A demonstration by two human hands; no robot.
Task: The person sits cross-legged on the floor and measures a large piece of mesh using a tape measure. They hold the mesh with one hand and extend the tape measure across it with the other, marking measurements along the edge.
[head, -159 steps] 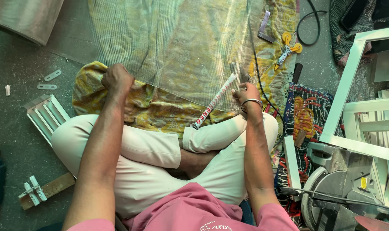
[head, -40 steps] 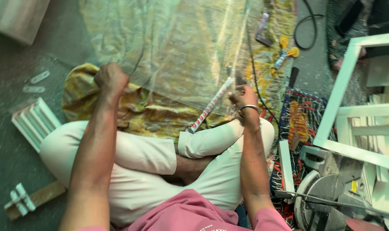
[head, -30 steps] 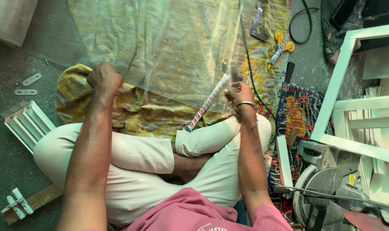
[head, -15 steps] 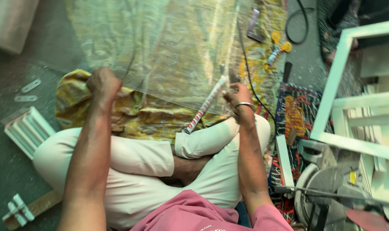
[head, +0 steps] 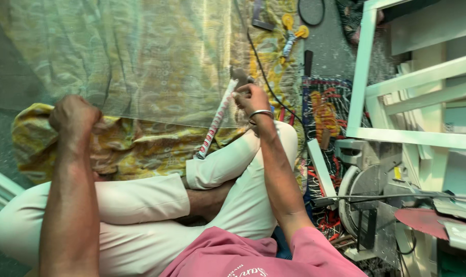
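— On the floor, what has the left hand [head: 74, 117] got?
— It's fisted tight on the near edge of the mesh sheet [head: 140, 56], over the yellow cloth [head: 140, 146].
— And the right hand [head: 249, 96]?
— Closed around a white, red-patterned stick [head: 215, 122] at the mesh's right edge, just beyond the knee.

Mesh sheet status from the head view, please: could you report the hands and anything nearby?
Left hand fisted on mesh sheet edge. Right hand grips mesh and a white-red patterned stick. Yellow cloth beneath; black cable close by.
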